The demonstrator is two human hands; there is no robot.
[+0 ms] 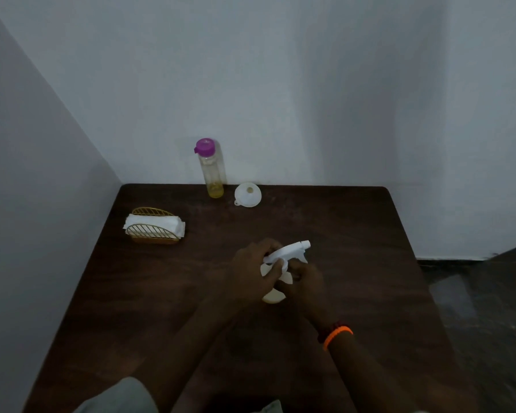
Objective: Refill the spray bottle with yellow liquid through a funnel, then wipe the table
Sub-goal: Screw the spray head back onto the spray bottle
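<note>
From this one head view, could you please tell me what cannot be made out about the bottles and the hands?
- Spray bottle: the left hand and right hand cover most of its body, so its fill level and whether the spray head is loosened are hidden.
- Purple-capped bottle: too dim and small to tell if the cap is fully closed.
- Funnel: spout hidden beneath its bowl.
- Napkin holder: napkin count unclear.

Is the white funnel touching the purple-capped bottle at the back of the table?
Apart. The head view shows dark table between the funnel and the purple-capped bottle.
</note>
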